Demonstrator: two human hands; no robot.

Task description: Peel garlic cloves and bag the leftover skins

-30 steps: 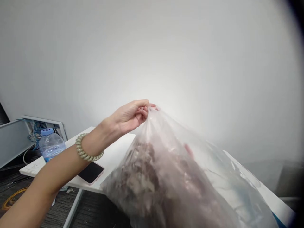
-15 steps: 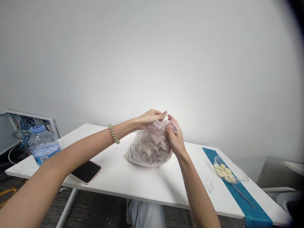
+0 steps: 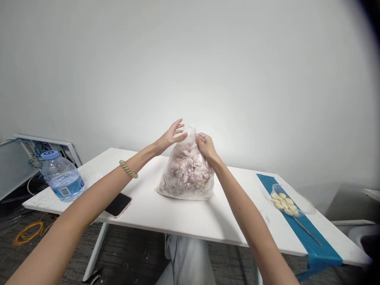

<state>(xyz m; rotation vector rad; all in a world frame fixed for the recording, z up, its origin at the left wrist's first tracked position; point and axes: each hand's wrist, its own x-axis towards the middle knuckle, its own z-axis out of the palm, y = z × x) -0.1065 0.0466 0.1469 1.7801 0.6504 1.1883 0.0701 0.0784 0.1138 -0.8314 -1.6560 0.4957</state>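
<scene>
A clear plastic bag (image 3: 187,172) stands on the white table, filled with pale, purplish-brown papery pieces that look like garlic skins. My right hand (image 3: 206,146) is closed on the right side of the bag's gathered top. On the left of the bag's neck is my left hand (image 3: 172,136), its fingers spread and pointing up; the thumb lies close to the plastic, and whether it touches I cannot tell. A coiled band sits on my left wrist.
A water bottle (image 3: 62,176) and a phone (image 3: 118,205) are on the left of the white table (image 3: 178,221). On the right, a clear container (image 3: 286,202) of peeled cloves and a thin metal tool (image 3: 308,232) lie on a blue strip (image 3: 267,182). Behind rises a wall.
The bag's top has been raised and stands taller. My left hand has come off the plastic and spread its fingers, moving left and up. My right hand has shifted up and left.
</scene>
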